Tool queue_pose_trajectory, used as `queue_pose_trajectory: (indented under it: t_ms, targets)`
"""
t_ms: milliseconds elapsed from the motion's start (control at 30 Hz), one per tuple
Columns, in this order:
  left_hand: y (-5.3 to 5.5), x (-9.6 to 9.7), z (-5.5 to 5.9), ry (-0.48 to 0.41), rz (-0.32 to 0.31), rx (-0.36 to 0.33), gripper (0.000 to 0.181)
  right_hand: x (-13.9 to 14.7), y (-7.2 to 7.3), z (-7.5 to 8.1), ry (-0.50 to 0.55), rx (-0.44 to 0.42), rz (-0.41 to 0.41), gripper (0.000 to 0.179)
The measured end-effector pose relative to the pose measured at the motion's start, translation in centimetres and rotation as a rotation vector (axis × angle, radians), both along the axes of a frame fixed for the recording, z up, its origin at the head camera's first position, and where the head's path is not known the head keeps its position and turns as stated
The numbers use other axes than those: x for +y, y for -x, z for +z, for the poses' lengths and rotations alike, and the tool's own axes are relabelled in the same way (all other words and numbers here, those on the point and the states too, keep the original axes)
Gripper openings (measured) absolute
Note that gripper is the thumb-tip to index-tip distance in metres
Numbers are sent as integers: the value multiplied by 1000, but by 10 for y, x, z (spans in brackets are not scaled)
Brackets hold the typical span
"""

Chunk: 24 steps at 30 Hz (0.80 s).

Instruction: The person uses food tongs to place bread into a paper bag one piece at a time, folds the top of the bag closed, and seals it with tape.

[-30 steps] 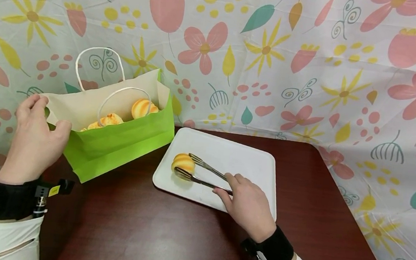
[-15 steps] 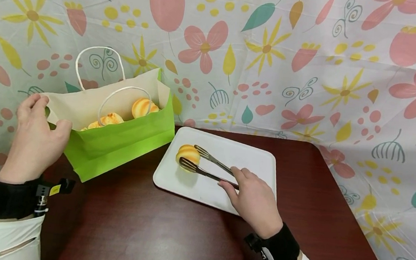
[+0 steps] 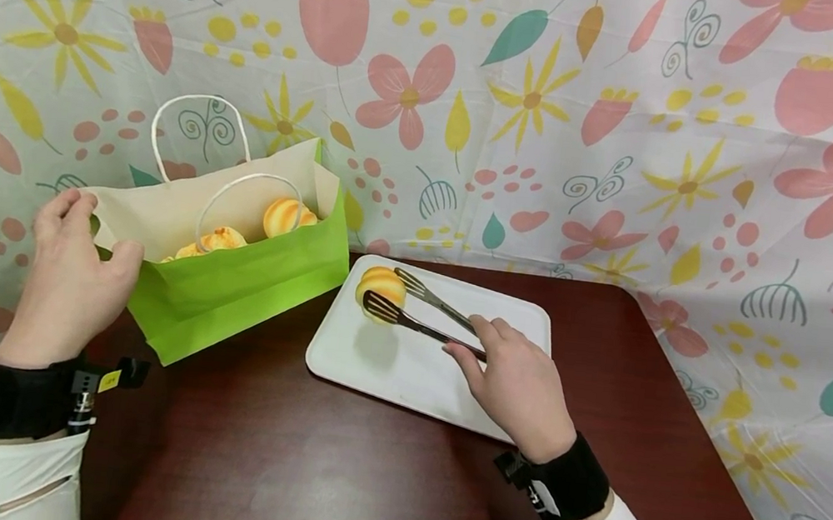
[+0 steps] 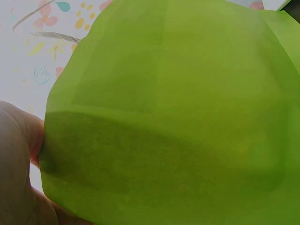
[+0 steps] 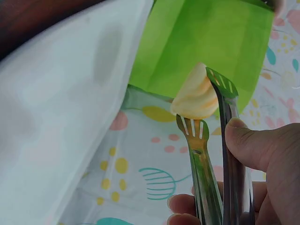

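Observation:
My right hand point(image 3: 520, 387) grips metal tongs point(image 3: 428, 330) with slotted ends. Between those ends is a round yellow-orange striped bun point(image 3: 382, 279), raised over the white tray point(image 3: 335, 357) with its shadow below. In the right wrist view, the bun point(image 5: 197, 96) is seen from the side against the green bag, one slotted end at each side. My left hand point(image 3: 75, 286) holds the left edge of a green paper bag point(image 3: 248, 286) between thumb and fingers. The bag's open top shows another striped bun point(image 3: 283, 218) and a bumpy golden bun point(image 3: 224, 239) inside.
Two white handles stand up from the bag, the front handle point(image 3: 255, 175) arching across its mouth. A dark red-brown table point(image 3: 276, 464) carries bag and tray. Behind it hangs a flower-patterned cloth point(image 3: 474, 132), close to the table's back edge.
The tongs have lifted the bun off the tray, and it now sits higher and slightly right. My right hand moved a little right with it. The left hand and bag stayed still.

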<state>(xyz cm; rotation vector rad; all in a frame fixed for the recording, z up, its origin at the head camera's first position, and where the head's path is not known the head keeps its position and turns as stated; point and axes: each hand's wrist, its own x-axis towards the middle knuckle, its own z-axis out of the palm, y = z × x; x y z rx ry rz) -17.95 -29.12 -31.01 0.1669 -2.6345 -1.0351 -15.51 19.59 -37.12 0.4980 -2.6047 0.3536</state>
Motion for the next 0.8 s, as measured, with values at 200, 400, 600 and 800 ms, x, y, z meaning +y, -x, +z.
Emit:
queue_pose_trajectory:
  t_ms: [200, 400, 600, 800]
  targets:
    - [0, -1, 0, -1, -1, 2, 79, -2, 8, 16, 0, 33, -8, 52]
    - [0, -1, 0, 2, 4, 4, 79, -6, 18, 34, 7, 76, 3, 52]
    - [1, -1, 0, 2, 0, 7, 79, -10, 27, 52, -7, 137, 29, 46]
    - [1, -1, 0, 1, -3, 4, 79, -13, 37, 69, -23, 159, 18, 43]
